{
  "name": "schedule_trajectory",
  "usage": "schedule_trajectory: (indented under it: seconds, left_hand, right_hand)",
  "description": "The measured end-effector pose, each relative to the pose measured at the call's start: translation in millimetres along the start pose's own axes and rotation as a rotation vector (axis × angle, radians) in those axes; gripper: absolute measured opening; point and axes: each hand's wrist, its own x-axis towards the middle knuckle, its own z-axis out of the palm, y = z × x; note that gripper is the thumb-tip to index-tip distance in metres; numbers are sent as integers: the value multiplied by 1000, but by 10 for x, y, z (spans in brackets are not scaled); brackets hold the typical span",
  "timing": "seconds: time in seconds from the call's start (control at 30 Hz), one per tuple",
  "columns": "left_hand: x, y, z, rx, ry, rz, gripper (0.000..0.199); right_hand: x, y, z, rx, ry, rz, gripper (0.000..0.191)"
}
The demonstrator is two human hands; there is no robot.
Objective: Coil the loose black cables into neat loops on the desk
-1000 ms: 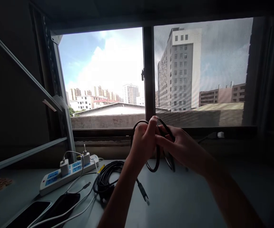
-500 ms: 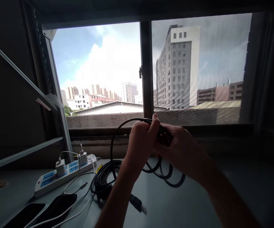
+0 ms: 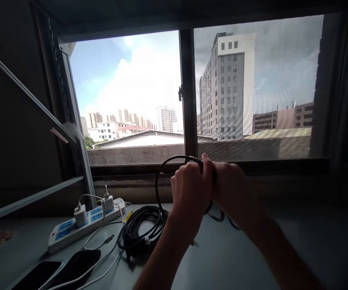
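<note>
My left hand (image 3: 192, 185) is closed around loops of a black cable (image 3: 158, 181) above the table, its thumb pointing up. Pressed against it on the right, my right hand (image 3: 230, 185) is closed on the same cable, with its fingertips hidden. One loop arcs out to the left of my left hand, and more loops hang below my right hand. A coil of black cable (image 3: 125, 229) lies on the table, left of my left forearm. A pale connector tip (image 3: 195, 243) shows just right of that forearm.
A white power strip (image 3: 86, 225) with two plugged-in chargers stands on the left of the table (image 3: 222, 266). Near it lie white cables, a phone (image 3: 38, 276) and a dark flat object (image 3: 74, 268). A window frame (image 3: 188, 92) rises behind.
Both hands have come closer together and moved slightly right and down in view. The left loop has narrowed, and the black connector below my hands is now mostly hidden behind my left forearm.
</note>
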Motion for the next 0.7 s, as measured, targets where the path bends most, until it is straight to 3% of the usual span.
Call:
schedule_trajectory:
  seconds: [0.2, 0.37, 0.47, 0.57, 0.63, 0.7]
  left_hand:
    - [28, -97, -144, -203, -62, 39, 58]
    - [3, -48, -230, -426, -76, 131, 47]
    - [-34, 19, -352, -490, 88, 114, 37]
    - [-32, 38, -410, -408, 305, 62, 26]
    - [8, 0, -349, -318, 325, 71, 28]
    - [72, -72, -221, -264, 274, 106, 39]
  right_hand:
    - [70, 79, -74, 228, -130, 56, 27]
    - [65, 178, -244, 239, -130, 124, 29]
    - [59, 266, -355, 135, -32, 231, 28]
    - [46, 295, -436, 7, 162, 301, 28]
    - [28, 251, -449, -15, 226, 265, 27]
    - [7, 174, -428, 5, 228, 183, 26]
